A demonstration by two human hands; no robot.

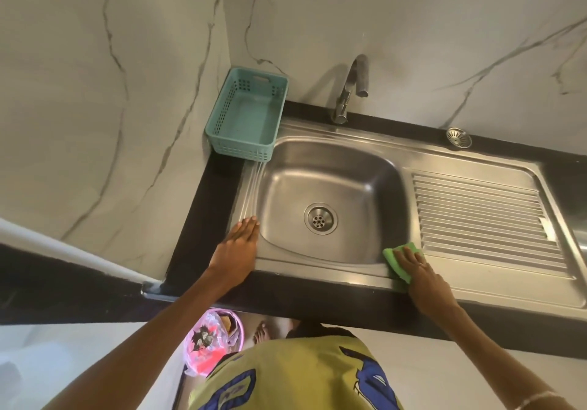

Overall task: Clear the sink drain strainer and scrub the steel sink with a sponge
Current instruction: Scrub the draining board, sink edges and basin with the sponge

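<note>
A person leans over a steel sink [317, 168] set in a dark worktop [203, 206], the right hand [421, 274] pressing a green sponge [401, 260] flat onto the sink's front rim, at the near right corner of the bowl, just where the rim meets the ribbed drainboard [482, 216]. The fingers lie spread over the sponge, bearing down on it rather than curled round it. The sponge's long axis runs roughly from the bowl's corner back toward the person, and the bowl opens away to the left and forward of it — so a sweep into the basin would, by the look of things, go leftward and down over the rim. The left hand [239, 244] is open and empty, palm down on the opposite, left rim, fingers pointing toward the back wall, seemingly as a brace; it is the nearer hand to the drain [320, 218], though the sponge hand is not far off across the bowl. The drain strainer [458, 137] sits well apart from both hands — out of the bowl, on the back ledge of the worktop beyond the drainboard, on the right hand's side. The drain opening appears free of debris, which suggests the clearing step is done and the scrubbing is in hand. A teal basket [247, 117] stands at the back left corner, beside the tap [349, 89].
</note>
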